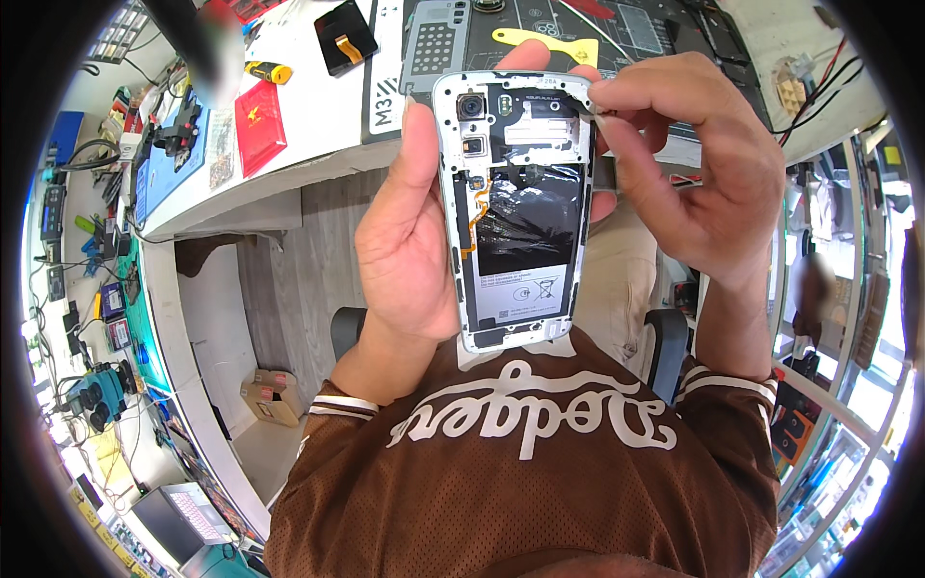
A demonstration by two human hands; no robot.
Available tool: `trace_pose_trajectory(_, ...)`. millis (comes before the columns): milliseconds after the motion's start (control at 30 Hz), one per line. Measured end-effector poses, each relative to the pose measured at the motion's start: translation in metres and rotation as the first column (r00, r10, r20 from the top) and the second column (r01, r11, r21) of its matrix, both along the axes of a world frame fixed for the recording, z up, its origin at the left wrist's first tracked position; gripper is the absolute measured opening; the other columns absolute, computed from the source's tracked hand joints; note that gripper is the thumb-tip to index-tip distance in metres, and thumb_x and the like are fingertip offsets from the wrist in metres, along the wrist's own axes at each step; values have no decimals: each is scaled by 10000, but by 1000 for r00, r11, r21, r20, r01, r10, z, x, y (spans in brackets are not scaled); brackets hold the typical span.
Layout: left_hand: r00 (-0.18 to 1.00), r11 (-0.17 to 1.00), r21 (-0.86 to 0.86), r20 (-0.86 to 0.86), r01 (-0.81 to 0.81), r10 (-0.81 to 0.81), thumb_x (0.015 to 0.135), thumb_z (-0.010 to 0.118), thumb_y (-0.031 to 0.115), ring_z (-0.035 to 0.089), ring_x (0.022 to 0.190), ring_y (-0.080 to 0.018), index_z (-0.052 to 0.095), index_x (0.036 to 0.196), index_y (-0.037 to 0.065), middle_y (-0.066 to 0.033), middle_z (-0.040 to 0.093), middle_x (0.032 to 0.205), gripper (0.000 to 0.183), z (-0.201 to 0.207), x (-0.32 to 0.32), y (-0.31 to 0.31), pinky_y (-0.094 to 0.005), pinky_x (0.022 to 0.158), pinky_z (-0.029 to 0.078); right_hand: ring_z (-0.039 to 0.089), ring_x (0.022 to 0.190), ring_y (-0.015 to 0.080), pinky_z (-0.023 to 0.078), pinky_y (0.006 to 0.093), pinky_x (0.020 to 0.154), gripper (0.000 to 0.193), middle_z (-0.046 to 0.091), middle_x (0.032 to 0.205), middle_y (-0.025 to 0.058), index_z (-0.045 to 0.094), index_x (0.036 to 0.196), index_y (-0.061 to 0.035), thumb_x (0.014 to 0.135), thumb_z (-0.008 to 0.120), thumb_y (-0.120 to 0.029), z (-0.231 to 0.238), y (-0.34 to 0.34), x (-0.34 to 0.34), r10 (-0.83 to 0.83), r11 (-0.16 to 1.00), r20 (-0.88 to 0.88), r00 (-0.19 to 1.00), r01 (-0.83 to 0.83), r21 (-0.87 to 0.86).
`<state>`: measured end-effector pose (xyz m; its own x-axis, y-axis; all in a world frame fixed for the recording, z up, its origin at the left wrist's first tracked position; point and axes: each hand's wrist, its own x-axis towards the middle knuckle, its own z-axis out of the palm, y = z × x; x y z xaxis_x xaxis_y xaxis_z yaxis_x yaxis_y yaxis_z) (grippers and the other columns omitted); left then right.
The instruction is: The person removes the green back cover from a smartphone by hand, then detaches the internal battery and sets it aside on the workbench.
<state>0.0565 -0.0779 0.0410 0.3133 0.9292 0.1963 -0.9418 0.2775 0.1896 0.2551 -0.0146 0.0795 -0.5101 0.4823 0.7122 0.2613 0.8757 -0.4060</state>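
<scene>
An opened smartphone (529, 217) with its back cover off is held upright in front of my chest, its inner side facing me. My left hand (406, 246) is closed around it, thumb along the left edge and fingertips showing behind the top and right edges. The thumb and index finger of my right hand (711, 169) pinch at the phone's upper right corner; whether something small sits between them is hidden. Inside the white frame show a camera module (470, 106), an orange flex cable (479, 214) and a black-covered battery (530, 222).
Behind the phone, the workbench carries a dark work mat (636, 29), a yellow scraper (545, 45), a black screen part with a flex cable (345, 39), a red packet (260, 128) and a yellow-black tool (269, 72). A cardboard box (272, 397) stands low at left.
</scene>
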Motion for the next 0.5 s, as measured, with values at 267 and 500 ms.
trace_pose_trajectory(267,996,999,3,-78,37,-36,1134,230,551,485,1448,-429,92,1680,23,-251,405,1617,772,0,-6,2,-637,1128,483,648,806,150,471,247,603,345,738,1025,126,752,1145,22,815,817,97,3,1,0,-19,1000,56,998,19,-9)
trace_pose_trajectory(500,992,998,-12,-113,56,-58,1135,241,541,463,1459,-451,91,1683,40,-260,377,1633,757,5,-5,4,-643,1148,462,678,856,227,513,287,673,345,740,992,137,754,1084,17,756,846,68,3,2,-2,-38,982,53,998,27,187)
